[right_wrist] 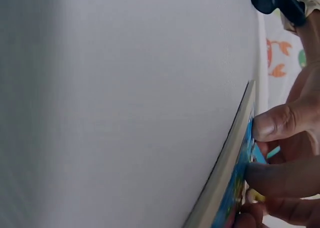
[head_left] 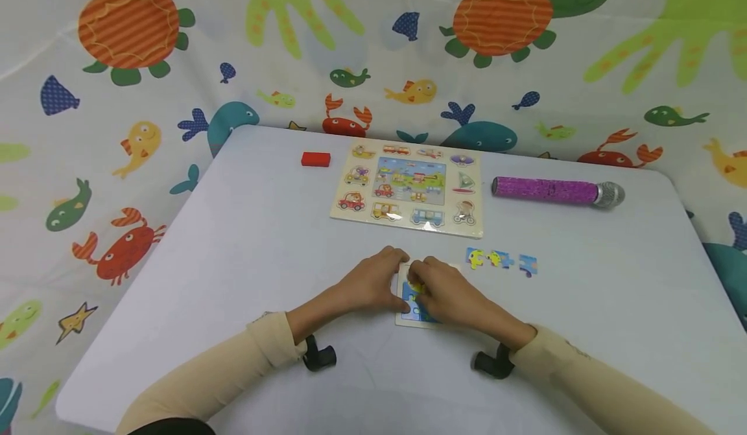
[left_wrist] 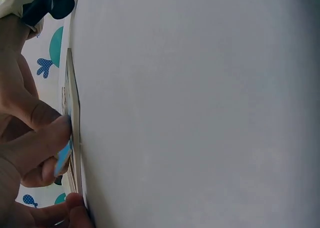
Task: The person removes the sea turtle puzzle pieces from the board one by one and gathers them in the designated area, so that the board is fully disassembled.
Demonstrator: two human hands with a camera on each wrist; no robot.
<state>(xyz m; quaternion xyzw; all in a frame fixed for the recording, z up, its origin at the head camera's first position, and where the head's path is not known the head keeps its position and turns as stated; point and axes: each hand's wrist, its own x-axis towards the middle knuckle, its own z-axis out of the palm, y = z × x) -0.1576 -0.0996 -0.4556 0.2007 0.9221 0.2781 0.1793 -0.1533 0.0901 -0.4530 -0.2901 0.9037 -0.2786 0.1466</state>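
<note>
A small square jigsaw puzzle board (head_left: 417,324) with a pale wooden frame lies on the table, blue pieces showing inside it. My left hand (head_left: 376,284) grips its left side, the thumb (right_wrist: 265,126) pressed on the picture and the fingers at the far edge. Over the board, my right hand (head_left: 452,295) pinches a puzzle piece with blue and yellow on it, mostly hidden by the fingers. A tilted blue part (left_wrist: 63,158) of it shows between the hands in the left wrist view. Three loose puzzle pieces (head_left: 500,259) lie right of the far edge.
Behind the board lies a larger wooden vehicle puzzle (head_left: 408,226). A red block (head_left: 316,159) sits to its left and a purple microphone (head_left: 545,190) to its right. A cloth (head_left: 373,52) printed with sea animals hangs behind the white table (head_left: 262,227).
</note>
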